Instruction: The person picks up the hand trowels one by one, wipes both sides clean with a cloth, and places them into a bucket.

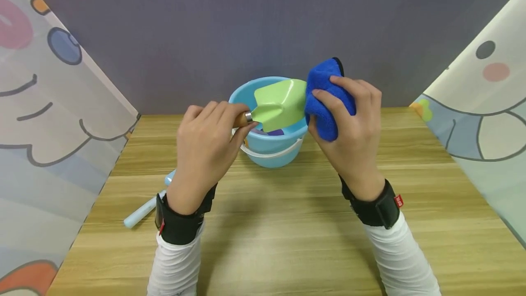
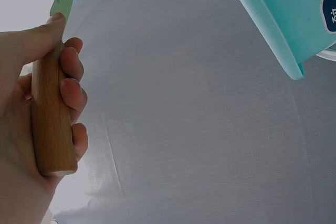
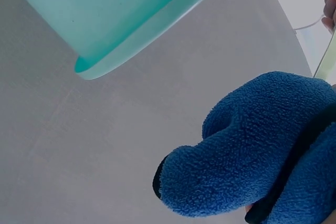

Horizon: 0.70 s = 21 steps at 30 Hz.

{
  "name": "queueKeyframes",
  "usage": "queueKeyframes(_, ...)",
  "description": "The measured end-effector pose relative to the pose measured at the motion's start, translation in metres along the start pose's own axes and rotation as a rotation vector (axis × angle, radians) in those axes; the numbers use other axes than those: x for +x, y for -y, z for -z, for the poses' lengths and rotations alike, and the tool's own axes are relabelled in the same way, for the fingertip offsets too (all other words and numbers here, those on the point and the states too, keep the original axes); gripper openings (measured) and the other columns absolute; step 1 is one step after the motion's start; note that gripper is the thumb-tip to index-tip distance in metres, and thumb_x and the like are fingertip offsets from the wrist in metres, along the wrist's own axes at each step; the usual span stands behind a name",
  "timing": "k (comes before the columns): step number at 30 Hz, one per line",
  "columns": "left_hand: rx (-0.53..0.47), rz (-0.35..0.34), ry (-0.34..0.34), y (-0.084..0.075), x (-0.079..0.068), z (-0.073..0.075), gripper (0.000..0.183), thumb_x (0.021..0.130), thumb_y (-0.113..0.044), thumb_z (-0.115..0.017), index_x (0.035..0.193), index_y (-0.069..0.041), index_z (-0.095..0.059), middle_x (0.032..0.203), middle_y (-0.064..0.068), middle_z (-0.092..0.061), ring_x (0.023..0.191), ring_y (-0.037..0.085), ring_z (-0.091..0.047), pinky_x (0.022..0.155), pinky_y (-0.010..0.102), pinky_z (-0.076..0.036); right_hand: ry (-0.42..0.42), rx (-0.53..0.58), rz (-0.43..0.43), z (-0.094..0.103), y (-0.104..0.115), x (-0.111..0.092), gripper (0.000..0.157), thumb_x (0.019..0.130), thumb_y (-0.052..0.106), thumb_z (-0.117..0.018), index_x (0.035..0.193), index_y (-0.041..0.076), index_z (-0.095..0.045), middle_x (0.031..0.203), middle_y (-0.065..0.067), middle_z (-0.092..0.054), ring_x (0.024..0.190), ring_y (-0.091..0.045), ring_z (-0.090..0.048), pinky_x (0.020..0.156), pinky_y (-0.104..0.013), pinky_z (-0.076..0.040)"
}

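My left hand (image 1: 207, 134) grips the wooden handle (image 2: 52, 114) of a small trowel with a light green blade (image 1: 283, 104). In my right hand (image 1: 353, 118) is a bunched blue cloth (image 1: 328, 99) with a black edge, pinched between fingers and thumb. The cloth touches the tip end of the blade. Both are held above a light blue bucket (image 1: 271, 150) with a white handle. Something purple (image 1: 275, 132) shows inside the bucket; the blade hides much of its opening. The right wrist view shows the cloth (image 3: 252, 150) close up, the fingers mostly hidden behind it.
On the wooden table (image 1: 279, 241), left of the bucket, lies a light blue tool handle (image 1: 141, 214), partly covered by my left wrist. A grey wall (image 1: 263, 22) stands behind the bucket. Panels with cartoon prints (image 1: 45, 104) flank the table on both sides.
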<state>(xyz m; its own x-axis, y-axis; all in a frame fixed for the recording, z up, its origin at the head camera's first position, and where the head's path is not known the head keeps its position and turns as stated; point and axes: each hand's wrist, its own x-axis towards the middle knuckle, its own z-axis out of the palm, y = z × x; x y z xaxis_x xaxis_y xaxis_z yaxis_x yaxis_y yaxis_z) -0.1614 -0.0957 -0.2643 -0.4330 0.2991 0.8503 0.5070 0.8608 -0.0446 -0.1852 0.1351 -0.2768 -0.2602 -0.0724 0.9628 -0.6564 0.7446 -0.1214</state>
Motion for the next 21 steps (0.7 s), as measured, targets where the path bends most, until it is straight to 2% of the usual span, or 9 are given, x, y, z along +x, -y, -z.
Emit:
queueKeyframes(7,-0.002,0.003,0.025,-0.0001,0.001,0.0003,0.019,0.085,-0.026,-0.073,0.094,-0.01,-0.071,0.071,0.003,-0.07,0.065,0.02,-0.058,0.065,0.039,-0.045,0.017,-0.014,-0.007,0.0016,-0.003,0.0008,0.027,0.076,0.01,-0.073,0.103,0.009,-0.071,0.119,-0.024,-0.062,0.111,-0.044,-0.051,0.094,-0.062,-0.046)
queueKeyframes(13,-0.014,0.004,0.063,-0.0002,-0.0012,-0.0008,0.03,0.086,-0.034,-0.07,0.103,-0.01,-0.072,0.074,0.004,-0.071,0.068,0.021,-0.06,0.066,0.04,-0.045,0.034,-0.03,-0.008,0.0031,-0.0047,-0.0003,0.027,0.077,0.011,-0.073,0.104,0.008,-0.071,0.12,-0.024,-0.062,0.112,-0.044,-0.05,0.094,-0.062,-0.046)
queueKeyframes(17,-0.018,0.01,0.169,0.0002,-0.0027,-0.001,0.036,0.09,-0.035,-0.064,0.115,-0.009,-0.068,0.089,0.007,-0.074,0.077,0.025,-0.059,0.069,0.042,-0.044,0.043,-0.043,-0.013,0.0041,-0.0063,-0.0004,0.027,0.078,0.011,-0.073,0.105,0.008,-0.071,0.121,-0.024,-0.062,0.112,-0.045,-0.05,0.095,-0.062,-0.046)
queueKeyframes(21,-0.02,0.03,0.252,0.0003,-0.0033,0.0002,0.033,0.094,-0.034,-0.058,0.113,-0.008,-0.065,0.093,0.008,-0.071,0.08,0.026,-0.056,0.071,0.042,-0.042,0.056,-0.056,-0.013,0.0044,-0.0074,-0.0009,0.028,0.078,0.012,-0.072,0.105,0.008,-0.071,0.121,-0.024,-0.062,0.112,-0.045,-0.05,0.095,-0.062,-0.046)
